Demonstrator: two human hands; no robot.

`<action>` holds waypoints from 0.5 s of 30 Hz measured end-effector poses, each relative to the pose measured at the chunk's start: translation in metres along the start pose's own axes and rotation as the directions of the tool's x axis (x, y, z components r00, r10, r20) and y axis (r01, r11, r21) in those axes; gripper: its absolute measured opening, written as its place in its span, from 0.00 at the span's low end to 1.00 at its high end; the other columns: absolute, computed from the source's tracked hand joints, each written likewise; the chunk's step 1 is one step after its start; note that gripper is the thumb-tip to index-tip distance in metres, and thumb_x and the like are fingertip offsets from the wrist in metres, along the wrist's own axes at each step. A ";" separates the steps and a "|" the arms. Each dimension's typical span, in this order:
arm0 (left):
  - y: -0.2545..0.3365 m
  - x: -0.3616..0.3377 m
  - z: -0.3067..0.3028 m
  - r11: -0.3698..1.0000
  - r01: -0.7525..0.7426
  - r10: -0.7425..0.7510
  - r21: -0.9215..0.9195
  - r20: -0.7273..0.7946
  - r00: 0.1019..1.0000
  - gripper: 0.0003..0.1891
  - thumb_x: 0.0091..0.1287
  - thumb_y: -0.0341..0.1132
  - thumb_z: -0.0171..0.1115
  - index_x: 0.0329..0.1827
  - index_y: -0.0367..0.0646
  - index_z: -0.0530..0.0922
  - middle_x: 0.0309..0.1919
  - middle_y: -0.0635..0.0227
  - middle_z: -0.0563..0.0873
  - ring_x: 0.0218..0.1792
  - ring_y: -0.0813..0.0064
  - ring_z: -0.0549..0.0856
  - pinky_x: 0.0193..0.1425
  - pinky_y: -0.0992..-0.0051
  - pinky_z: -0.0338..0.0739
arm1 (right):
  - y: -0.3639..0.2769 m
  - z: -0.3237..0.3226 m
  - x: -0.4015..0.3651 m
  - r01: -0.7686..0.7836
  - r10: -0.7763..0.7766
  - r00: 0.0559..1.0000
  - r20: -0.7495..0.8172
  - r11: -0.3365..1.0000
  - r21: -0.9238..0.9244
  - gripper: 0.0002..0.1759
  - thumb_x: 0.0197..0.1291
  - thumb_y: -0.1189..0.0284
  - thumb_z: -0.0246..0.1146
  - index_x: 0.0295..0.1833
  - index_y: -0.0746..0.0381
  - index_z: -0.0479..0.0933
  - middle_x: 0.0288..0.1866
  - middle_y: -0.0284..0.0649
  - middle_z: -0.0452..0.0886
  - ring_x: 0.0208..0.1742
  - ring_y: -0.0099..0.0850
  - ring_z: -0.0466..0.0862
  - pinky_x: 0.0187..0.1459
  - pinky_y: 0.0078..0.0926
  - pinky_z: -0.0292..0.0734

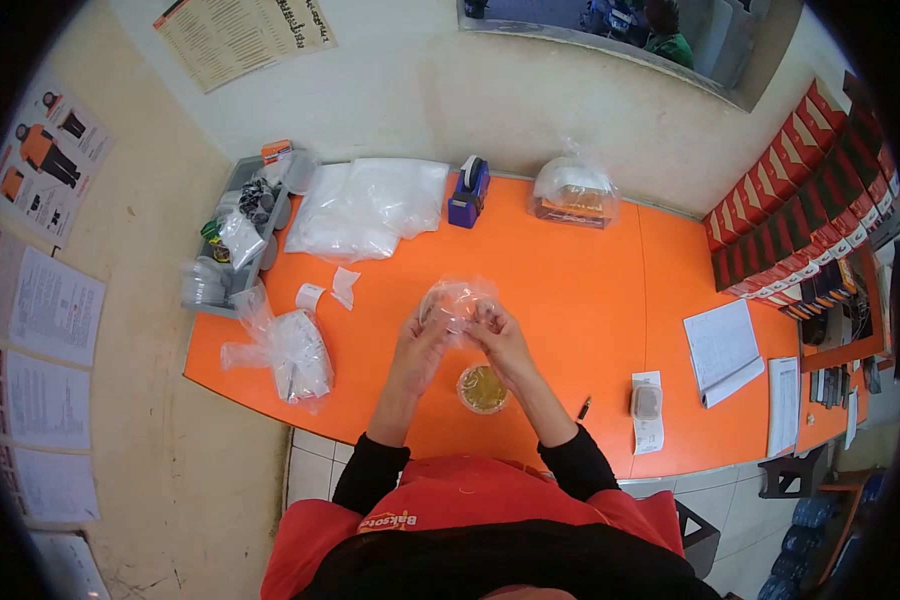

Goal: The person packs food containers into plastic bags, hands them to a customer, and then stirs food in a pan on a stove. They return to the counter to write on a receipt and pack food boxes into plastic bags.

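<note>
Over the middle of the orange table, a thin transparent plastic bag is stretched between my two hands. My left hand pinches its left side and my right hand grips the right side, fingers closed on the film. Just below, between my forearms, a round transparent tub with yellowish-green contents sits on the table. To the left of my left hand lies a tied plastic bag with white packets in it, near two small white paper slips.
At the back left stand a grey tray of small goods and a stack of plastic bags. A tape dispenser and a bagged box line the wall. Rightward are a pen, a small container, an open notebook and stacked red boxes.
</note>
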State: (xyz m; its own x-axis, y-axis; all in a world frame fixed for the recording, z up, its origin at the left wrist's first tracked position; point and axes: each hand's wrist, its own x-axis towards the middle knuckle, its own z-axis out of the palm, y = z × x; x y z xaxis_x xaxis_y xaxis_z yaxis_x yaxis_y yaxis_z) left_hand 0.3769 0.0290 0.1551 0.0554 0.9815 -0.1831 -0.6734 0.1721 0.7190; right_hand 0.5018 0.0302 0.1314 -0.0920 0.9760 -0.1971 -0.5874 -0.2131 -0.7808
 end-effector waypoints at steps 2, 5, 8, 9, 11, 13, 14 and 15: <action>-0.012 0.000 -0.014 0.942 -0.156 0.155 0.296 0.026 0.988 0.08 0.64 0.26 0.54 0.45 0.37 0.74 0.27 0.74 0.78 0.31 0.86 0.77 0.40 0.84 0.73 | 0.014 -0.011 0.005 0.126 -0.131 0.991 -0.010 0.967 -0.223 0.06 0.55 0.83 0.57 0.31 0.61 0.68 0.26 0.26 0.68 0.28 0.16 0.71 0.29 0.15 0.69; -0.006 -0.003 -0.022 0.888 -0.211 0.270 0.408 -0.092 0.958 0.07 0.62 0.24 0.55 0.43 0.36 0.76 0.23 0.77 0.76 0.24 0.88 0.74 0.31 0.85 0.71 | 0.030 -0.033 0.010 0.200 -0.199 0.979 0.042 0.904 -0.377 0.09 0.55 0.82 0.57 0.28 0.60 0.65 0.25 0.25 0.66 0.25 0.14 0.68 0.27 0.13 0.66; -0.009 0.000 -0.037 0.706 -0.325 0.409 0.630 0.012 0.912 0.08 0.59 0.21 0.55 0.40 0.36 0.77 0.19 0.76 0.72 0.20 0.88 0.69 0.23 0.84 0.65 | 0.043 -0.040 0.018 0.275 -0.322 0.946 -0.030 0.851 -0.448 0.12 0.56 0.80 0.58 0.26 0.59 0.62 0.21 0.26 0.65 0.22 0.14 0.65 0.22 0.13 0.63; -0.007 -0.004 -0.033 0.573 -0.334 0.464 0.748 0.040 0.885 0.08 0.58 0.21 0.55 0.41 0.37 0.77 0.18 0.75 0.70 0.19 0.88 0.68 0.23 0.83 0.63 | 0.042 -0.038 0.017 0.296 -0.351 0.934 -0.065 0.864 -0.406 0.12 0.57 0.78 0.58 0.26 0.59 0.62 0.21 0.26 0.64 0.22 0.14 0.65 0.23 0.13 0.65; -0.003 -0.015 -0.022 0.261 -0.311 0.555 0.914 0.121 0.823 0.10 0.57 0.20 0.55 0.41 0.37 0.77 0.16 0.73 0.65 0.18 0.87 0.66 0.21 0.82 0.61 | 0.033 -0.028 0.015 0.341 -0.400 0.907 -0.134 0.883 -0.323 0.13 0.59 0.73 0.58 0.27 0.58 0.61 0.21 0.26 0.61 0.22 0.15 0.65 0.24 0.14 0.68; -0.017 -0.016 -0.030 0.118 -0.424 0.632 0.898 0.261 0.730 0.10 0.56 0.19 0.55 0.40 0.38 0.76 0.15 0.71 0.63 0.18 0.86 0.65 0.21 0.82 0.60 | 0.010 -0.003 0.004 0.207 -0.212 0.946 -0.247 0.977 -0.045 0.11 0.60 0.72 0.58 0.29 0.57 0.61 0.22 0.26 0.61 0.22 0.15 0.65 0.25 0.14 0.68; -0.025 -0.016 -0.033 0.042 -0.472 0.660 0.881 0.330 0.675 0.10 0.55 0.19 0.55 0.39 0.39 0.76 0.15 0.70 0.62 0.18 0.86 0.64 0.21 0.81 0.60 | 0.005 0.004 0.001 0.139 -0.105 0.954 -0.280 0.985 0.101 0.11 0.61 0.71 0.57 0.31 0.57 0.61 0.22 0.26 0.60 0.22 0.14 0.65 0.25 0.13 0.68; -0.034 -0.016 -0.032 0.138 -0.481 0.659 0.866 0.283 0.697 0.09 0.55 0.19 0.55 0.38 0.39 0.75 0.15 0.70 0.62 0.17 0.85 0.64 0.21 0.81 0.61 | 0.007 0.004 0.002 0.120 -0.095 0.966 -0.240 0.989 0.091 0.10 0.61 0.72 0.57 0.32 0.57 0.61 0.22 0.26 0.61 0.23 0.14 0.65 0.25 0.14 0.67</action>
State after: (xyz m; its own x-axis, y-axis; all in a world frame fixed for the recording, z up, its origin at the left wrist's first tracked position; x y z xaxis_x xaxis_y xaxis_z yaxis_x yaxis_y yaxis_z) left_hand 0.3748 0.0043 0.1121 -0.1962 0.8215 0.5354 0.5190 -0.3763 0.7675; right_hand 0.4939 0.0304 0.1282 0.1599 0.9527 -0.2585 -0.6646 -0.0897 -0.7418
